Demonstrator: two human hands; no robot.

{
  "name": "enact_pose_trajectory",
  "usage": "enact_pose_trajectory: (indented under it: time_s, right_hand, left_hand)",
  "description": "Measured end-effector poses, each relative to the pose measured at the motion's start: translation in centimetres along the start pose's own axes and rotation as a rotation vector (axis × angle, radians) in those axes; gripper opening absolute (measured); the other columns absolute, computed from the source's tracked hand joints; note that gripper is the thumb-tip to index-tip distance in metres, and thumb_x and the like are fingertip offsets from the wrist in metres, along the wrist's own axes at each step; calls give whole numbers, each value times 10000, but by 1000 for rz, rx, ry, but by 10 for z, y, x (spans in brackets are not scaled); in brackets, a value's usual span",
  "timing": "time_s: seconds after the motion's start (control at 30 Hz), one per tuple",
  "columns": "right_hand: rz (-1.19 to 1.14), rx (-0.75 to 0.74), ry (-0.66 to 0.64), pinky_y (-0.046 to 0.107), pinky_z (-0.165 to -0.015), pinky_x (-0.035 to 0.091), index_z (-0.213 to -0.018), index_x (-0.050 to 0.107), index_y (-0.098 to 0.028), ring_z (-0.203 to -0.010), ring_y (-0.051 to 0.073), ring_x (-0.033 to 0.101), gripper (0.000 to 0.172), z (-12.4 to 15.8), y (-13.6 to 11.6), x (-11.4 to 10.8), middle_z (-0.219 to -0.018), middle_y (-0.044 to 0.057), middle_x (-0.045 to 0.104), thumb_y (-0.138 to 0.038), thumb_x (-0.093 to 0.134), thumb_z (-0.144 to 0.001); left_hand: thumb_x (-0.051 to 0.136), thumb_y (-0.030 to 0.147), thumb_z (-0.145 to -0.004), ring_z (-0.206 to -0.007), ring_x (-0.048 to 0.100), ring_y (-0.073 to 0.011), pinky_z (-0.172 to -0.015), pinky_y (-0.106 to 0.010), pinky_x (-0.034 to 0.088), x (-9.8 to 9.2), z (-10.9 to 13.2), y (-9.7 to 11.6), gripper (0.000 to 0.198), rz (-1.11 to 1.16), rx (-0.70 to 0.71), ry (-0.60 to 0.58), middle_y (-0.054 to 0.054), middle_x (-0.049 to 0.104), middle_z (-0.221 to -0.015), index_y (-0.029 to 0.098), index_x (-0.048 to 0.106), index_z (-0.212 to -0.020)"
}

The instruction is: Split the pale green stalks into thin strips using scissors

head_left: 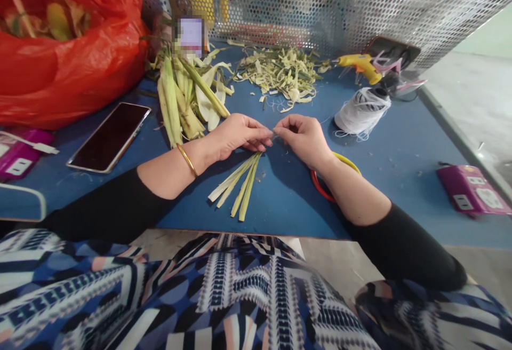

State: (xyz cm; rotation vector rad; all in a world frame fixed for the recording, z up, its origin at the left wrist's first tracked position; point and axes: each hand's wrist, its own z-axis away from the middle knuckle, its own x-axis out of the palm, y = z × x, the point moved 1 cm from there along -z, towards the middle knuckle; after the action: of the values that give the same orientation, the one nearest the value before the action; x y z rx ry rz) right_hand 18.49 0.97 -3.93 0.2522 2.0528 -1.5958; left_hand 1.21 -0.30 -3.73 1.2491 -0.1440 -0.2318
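head view: a smooth, flat blue table [404, 174] runs across the scene, backed by metal mesh [268, 3] punched with round holes. a thin, glossy red plastic bag [72, 72] bulges open at the left, leafy bits inside. below the table edge spreads clothing [240, 291] printed in blue, black, white and peach.

over the table, the left hand [244, 134] has its fingers bent and fingertips pressed together; the right hand [306, 136] faces it, thumb and forefinger closed in a pinch. a fine pale strand seems to show between them, too thin to be sure who grips it.

ribbed, yellow-green husks [170, 99] lie behind the left wrist, with a heap of curly scraps [280, 72] beside them. a phone [110, 136] with a dark screen lies near the bag. purple boxes [456, 179] sit at both sides, any writing on their white panels too small to read.

white thread [364, 110] wraps a rounded spool near a yellow glue gun [360, 65]. a small display [191, 35] is blurred into squares. a red-and-yellow ring [319, 188] lies under the right wrist. four flat, slender strips [244, 190] fan out from just below the left fingertips. a smooth gold bangle [186, 159] circles the left wrist.
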Motion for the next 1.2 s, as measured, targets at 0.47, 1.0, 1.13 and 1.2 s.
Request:
enact_pose_trajectory:
  time_s: [0.47,1.0,1.13,1.2]
  right_hand:
    - [170,-203,-85,267,-588,344,-714,653,-172,-605,112,435,91,6,-8,-1,-673,-11,529,-222,637,-789]
    - [-165,-91,-204,293,-689,554,-1111,554,-208,-625,127,678,339,1,8,10,-896,5,706,-94,544,-792]
    - [-100,-79,-187,297,-731,544,-1088,568,-204,-633,127,693,347,1,9,9,-866,-8,715,-46,513,-784]
    - [-102,-52,-174,298,-733,544,-1085,571,-202,-626,124,696,350,1,9,9,-879,-4,722,-35,513,-783]
  left_hand:
    - [806,117,-645,-524,595,-87,-550,-216,475,-3,-1,0,147,52,0,112,-3,655,-589,129,686,-729]
    - [753,170,-625,-572,599,-109,-561,-230,469,-3,1,-4,117,-220,246,131,-14,698,-654,146,717,-733]
    - [709,166,-664,-641,643,-139,-609,-242,484,-3,-1,-6,97,-365,389,197,-31,731,-708,149,738,-754]
    - [672,152,-691,-665,656,-149,-631,-245,484,-1,1,-6,107,-481,456,255,-33,741,-728,152,748,-767]
